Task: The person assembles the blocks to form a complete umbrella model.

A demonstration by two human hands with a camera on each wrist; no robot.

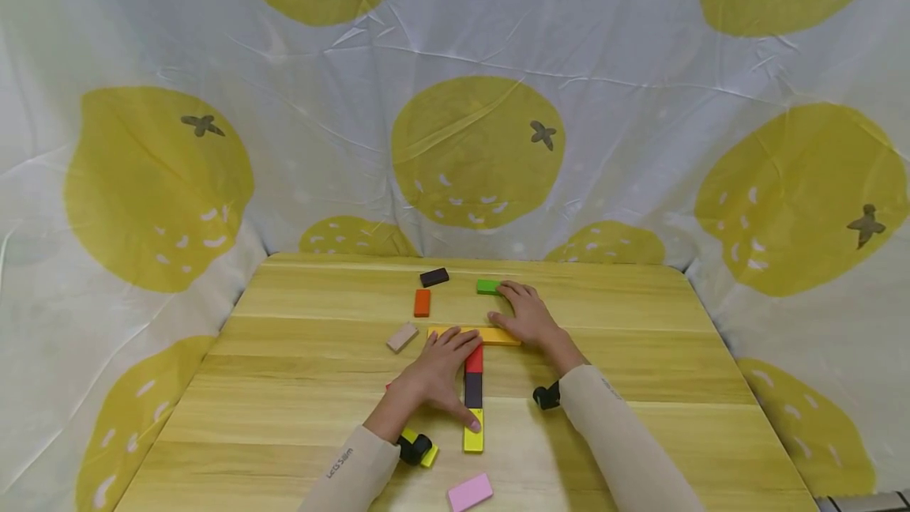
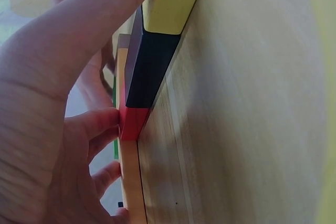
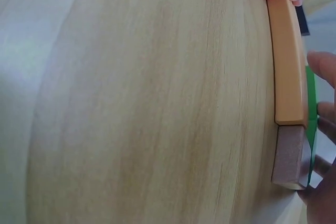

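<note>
My left hand [image 1: 441,374] lies spread over a T of blocks. Its thumb presses the yellow block [image 1: 473,439] at the stem's near end, and its fingertips rest near the red block [image 1: 474,358]. Between these sits a dark block [image 1: 473,390]. Across the top runs an orange bar [image 1: 501,336]. In the right wrist view a brownish block [image 3: 289,153] meets the end of an orange block [image 3: 287,61]. My right hand [image 1: 529,318] reaches beyond the bar, fingertips at the right end of a green block [image 1: 487,287] and thumb apart from it.
Behind and left of the T lie a black block [image 1: 434,277], an orange-red block [image 1: 423,303] and a beige block [image 1: 402,337]. A pink block [image 1: 470,492] is near the front. Another yellow block [image 1: 430,456] is partly under the left wrist. A lemon-print cloth [image 1: 618,164] hangs behind the table.
</note>
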